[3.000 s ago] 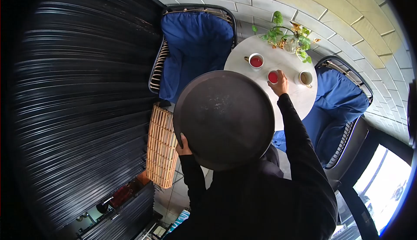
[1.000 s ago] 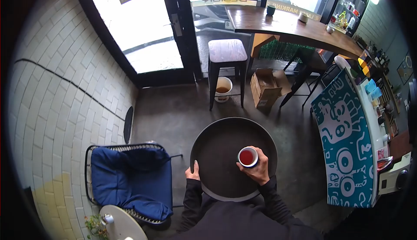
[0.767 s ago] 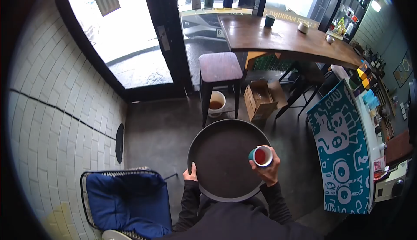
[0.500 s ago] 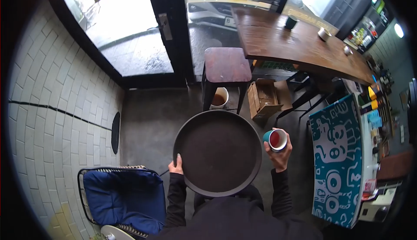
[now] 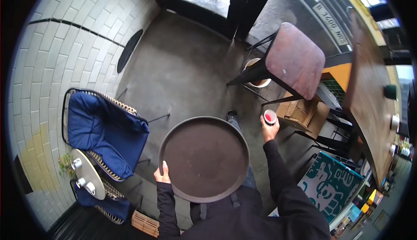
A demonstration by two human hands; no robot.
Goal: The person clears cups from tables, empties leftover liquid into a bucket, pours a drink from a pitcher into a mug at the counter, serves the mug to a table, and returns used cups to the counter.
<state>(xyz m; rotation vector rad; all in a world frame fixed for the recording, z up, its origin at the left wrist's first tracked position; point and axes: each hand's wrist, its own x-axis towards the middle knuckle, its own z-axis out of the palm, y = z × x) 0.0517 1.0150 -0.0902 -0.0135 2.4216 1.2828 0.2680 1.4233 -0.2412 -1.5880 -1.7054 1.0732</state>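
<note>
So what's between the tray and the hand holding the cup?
In the head view, nothing but bare floor shows between the tray and the right hand, which holds the cup beyond the tray's edge.

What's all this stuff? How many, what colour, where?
Tray: one, dark brown, centre
Cup: one, white inside, right
Stool: one, reddish, upper right
Bucket: one, white, by stool
Box: one, brown, by stool
Chairs: two, blue, left
Round table: one, pale, left
Small cups: count unclear, white, round table
Plant: one, green, left
Slatted piece: one, tan, bottom
Long table: one, brown, right
Panel: one, teal, lower right
Left hand: one, bare, on tray
Right hand: one, bare, around cup
</note>
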